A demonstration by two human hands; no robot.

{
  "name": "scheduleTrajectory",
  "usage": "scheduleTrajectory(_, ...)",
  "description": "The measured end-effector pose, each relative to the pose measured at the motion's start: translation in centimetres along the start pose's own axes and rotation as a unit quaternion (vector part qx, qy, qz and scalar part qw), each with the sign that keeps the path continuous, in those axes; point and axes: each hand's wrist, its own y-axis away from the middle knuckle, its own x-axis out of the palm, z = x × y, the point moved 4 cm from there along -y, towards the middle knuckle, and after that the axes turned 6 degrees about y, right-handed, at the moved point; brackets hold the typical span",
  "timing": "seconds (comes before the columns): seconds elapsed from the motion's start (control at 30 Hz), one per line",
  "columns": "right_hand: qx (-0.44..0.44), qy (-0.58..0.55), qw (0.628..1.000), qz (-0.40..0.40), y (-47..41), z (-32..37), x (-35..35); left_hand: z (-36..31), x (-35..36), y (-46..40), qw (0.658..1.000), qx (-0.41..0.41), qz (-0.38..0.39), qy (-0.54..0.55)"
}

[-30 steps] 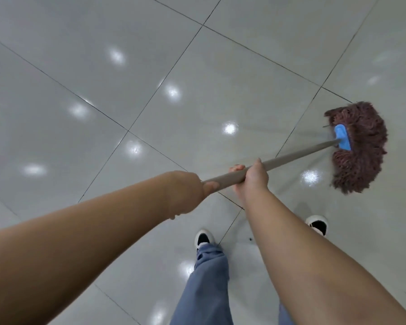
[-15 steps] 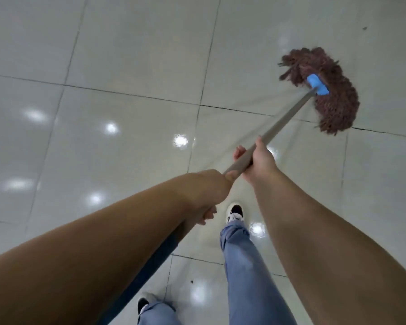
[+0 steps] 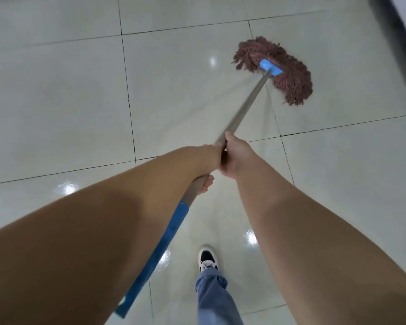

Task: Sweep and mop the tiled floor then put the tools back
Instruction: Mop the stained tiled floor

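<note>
Mid-mopping: both hands, left hand (image 3: 208,165) and right hand (image 3: 236,158), fingers wrapped round mop handle (image 3: 246,106), mop head (image 3: 288,73) at 1 o'clock on tiled floor (image 3: 68,102); tools not yet returned.

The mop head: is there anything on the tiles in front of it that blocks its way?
Nothing visible lies on the floor around the mop head. Only a dark strip runs along the top right edge, beyond it. Both hands, left and right, grip the handle.

I see glossy pale floor tiles (image 3: 56,95) with thin dark grout lines (image 3: 127,90). Ceiling lights glare off them in spots. A dark baseboard strip (image 3: 399,36) crosses the top-right corner.
</note>
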Motion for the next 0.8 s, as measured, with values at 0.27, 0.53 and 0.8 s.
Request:
scheduleTrajectory(0.27,0.027,0.032,0.999,-0.006,2.5,-10.0,2.3,14.4,-5.5,0.5,1.0,-0.026,-0.003,-0.008)
scheduleTrajectory(0.53,0.119,0.024,0.992,-0.028,9.5,-32.7,9.2,40.5,-20.4,5.9,0.984,-0.003,0.056,-0.167)
scheduleTrajectory(0.8,0.283,-0.013,0.959,0.003,21.7,-58.9,22.8,63.4,-38.6,13.3,0.969,-0.103,0.032,-0.221)
